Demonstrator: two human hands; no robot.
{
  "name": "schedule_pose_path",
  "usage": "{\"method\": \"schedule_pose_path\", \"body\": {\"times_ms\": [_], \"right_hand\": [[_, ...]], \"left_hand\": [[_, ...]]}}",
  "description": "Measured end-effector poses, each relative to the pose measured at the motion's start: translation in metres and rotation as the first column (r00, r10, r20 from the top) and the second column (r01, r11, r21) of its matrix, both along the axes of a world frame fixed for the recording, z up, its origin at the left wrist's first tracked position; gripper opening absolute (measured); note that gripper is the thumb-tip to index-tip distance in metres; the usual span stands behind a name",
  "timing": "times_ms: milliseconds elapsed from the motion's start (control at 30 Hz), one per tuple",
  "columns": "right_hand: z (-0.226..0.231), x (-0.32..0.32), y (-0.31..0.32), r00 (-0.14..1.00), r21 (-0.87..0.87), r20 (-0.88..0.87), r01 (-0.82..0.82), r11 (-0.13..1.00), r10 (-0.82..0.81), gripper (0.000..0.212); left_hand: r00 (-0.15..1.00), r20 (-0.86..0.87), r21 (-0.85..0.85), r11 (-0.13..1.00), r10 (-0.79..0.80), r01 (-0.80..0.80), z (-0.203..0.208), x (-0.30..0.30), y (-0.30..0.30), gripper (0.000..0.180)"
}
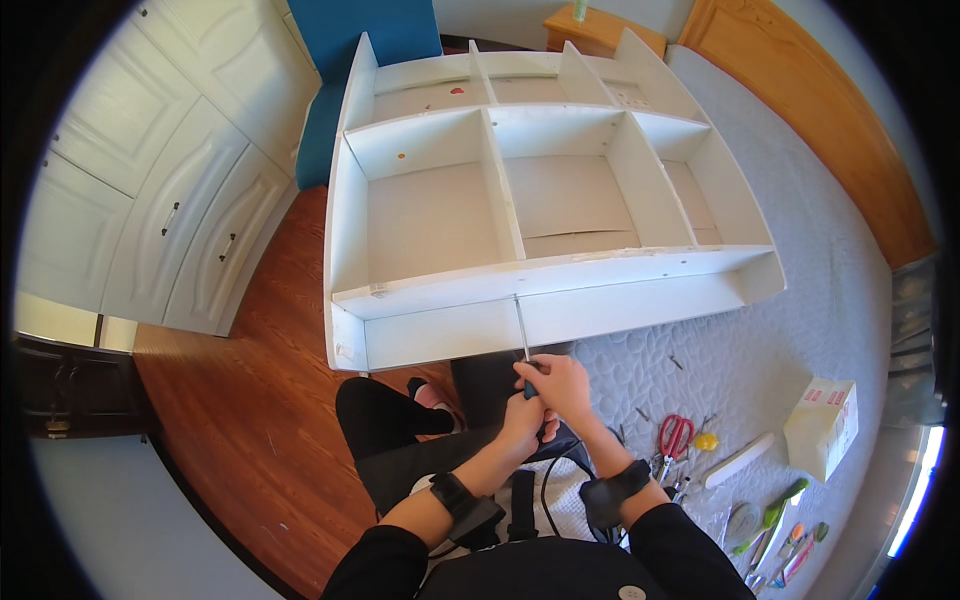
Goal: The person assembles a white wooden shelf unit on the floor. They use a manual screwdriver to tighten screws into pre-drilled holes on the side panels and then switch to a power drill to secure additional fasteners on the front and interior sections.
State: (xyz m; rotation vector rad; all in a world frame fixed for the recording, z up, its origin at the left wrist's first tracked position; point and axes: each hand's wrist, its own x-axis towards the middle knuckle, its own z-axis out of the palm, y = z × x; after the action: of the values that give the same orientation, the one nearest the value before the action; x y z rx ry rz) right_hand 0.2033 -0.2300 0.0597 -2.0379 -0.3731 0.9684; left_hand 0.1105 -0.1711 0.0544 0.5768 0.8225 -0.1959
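Note:
Both my hands are closed on one screwdriver (530,390) with a dark blue handle and a long thin metal shaft. Lower on the handle, my left hand (520,422) wraps round it. My right hand (562,384) grips the upper handle near the shaft. The shaft points away from me, its tip at the near long board of a white shelf unit (430,292); whether it sits in a screw is too small to tell. The unit lies on its back, its compartments facing up, partly on the bed.
On the quilted bed (820,260) at right lie red-handled scissors (676,436), a yellow tape measure-like round thing (706,441), a white strip (740,460), a white carton (822,425) and several small tools. White cabinets (170,190) and a blue chair (320,130) stand left, above wooden floor (250,400).

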Motion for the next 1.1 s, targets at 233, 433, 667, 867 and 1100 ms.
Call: {"method": "schedule_pose_path", "body": {"times_ms": [233,433,667,867,1100], "right_hand": [[-0.014,0.001,-0.014,0.523,0.327,-0.85,0.416,0.848,0.071,0.04],[-0.013,-0.004,-0.002,0.877,0.233,-0.474,0.204,0.951,-0.072,0.036],[-0.014,-0.01,0.002,0.934,0.073,-0.305,0.218,0.973,-0.186,0.039],[0.009,-0.022,0.019,0.927,-0.214,0.376,0.079,0.974,0.007,0.049],[0.013,0.0,0.002,0.947,0.285,-0.308,0.184,0.941,-0.092,0.048]], "left_hand": [[0.966,0.247,-0.408,0.896,-0.077,0.175,-0.015,-0.007,0.022,0.003],[0.847,0.524,-0.665,0.665,0.09,0.341,-0.034,-0.012,0.037,0.007],[0.998,-0.029,0.105,0.993,-0.051,0.054,0.006,-0.011,0.013,0.011],[1.0,-0.024,-0.036,0.999,0.0,-0.001,-0.003,-0.017,0.023,0.018],[0.924,0.367,-0.71,0.674,0.104,0.206,-0.025,-0.01,0.027,0.012]]}}
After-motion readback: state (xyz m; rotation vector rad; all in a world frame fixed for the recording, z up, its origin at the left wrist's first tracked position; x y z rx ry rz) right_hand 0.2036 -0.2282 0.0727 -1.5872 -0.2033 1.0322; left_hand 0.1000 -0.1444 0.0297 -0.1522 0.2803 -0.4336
